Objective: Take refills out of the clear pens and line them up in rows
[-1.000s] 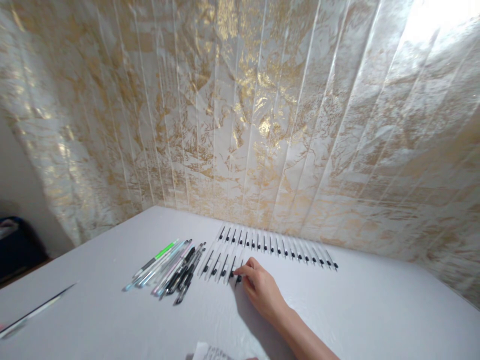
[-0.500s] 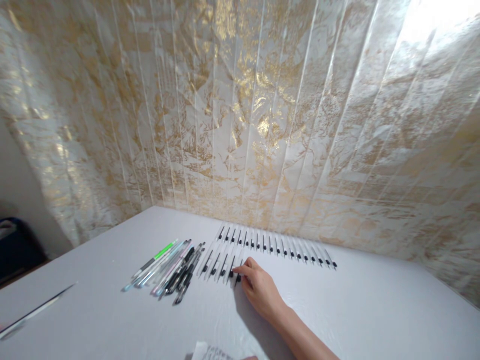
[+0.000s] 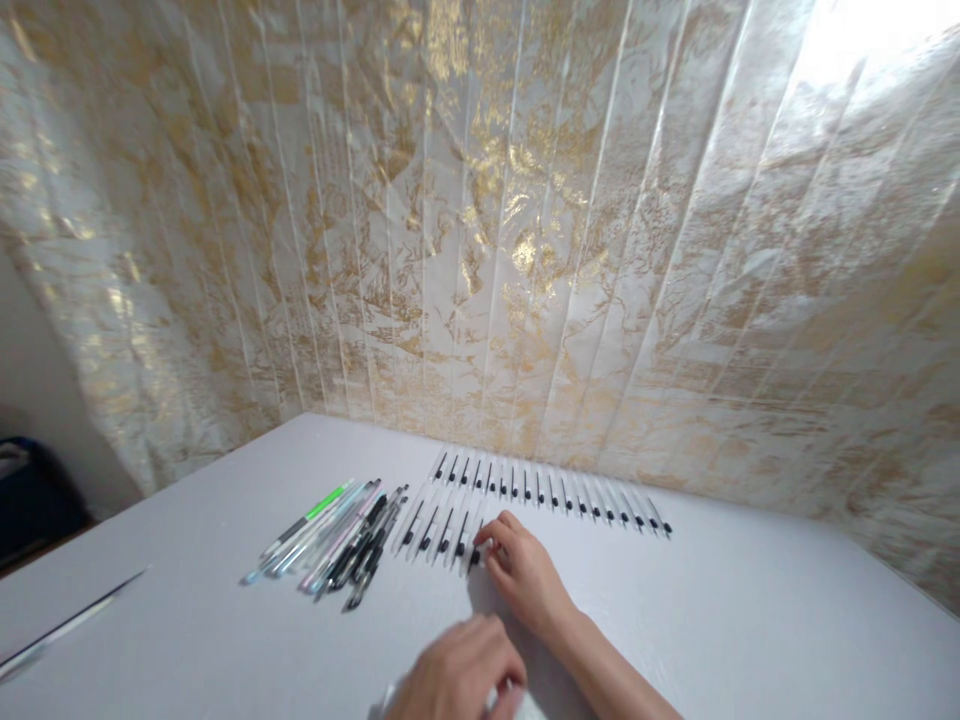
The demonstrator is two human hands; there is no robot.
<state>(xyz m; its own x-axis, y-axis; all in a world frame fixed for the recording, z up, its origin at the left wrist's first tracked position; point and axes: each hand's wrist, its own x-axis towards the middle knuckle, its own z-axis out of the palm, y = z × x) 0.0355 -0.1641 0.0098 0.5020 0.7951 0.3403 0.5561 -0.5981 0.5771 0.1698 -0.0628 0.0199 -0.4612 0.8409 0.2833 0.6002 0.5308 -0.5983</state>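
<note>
My right hand point(image 3: 517, 565) rests at the right end of the front row of clear pens with black parts. Its thumb and bent index finger are at the last pen point(image 3: 475, 558) there, partly covering it. My left hand point(image 3: 459, 668) is low in the middle, slightly blurred, with its fingers curled down over a piece of white paper point(image 3: 534, 711). What its fingertips hold, if anything, is hidden. Other pens of the front row point(image 3: 442, 545) lie side by side, slanted, left of my right hand.
A longer back row of similar pens point(image 3: 553, 495) runs along the table point(image 3: 712, 620) near the patterned curtain point(image 3: 465, 250). Left of the rows lies a bunch of mixed pens point(image 3: 337, 540), one bright green. A thin dark-and-white stick point(image 3: 71, 620) lies far left.
My left hand has come up into view over the paper. My right hand's index finger has drawn back from the neighbouring pen and bent towards the last one.
</note>
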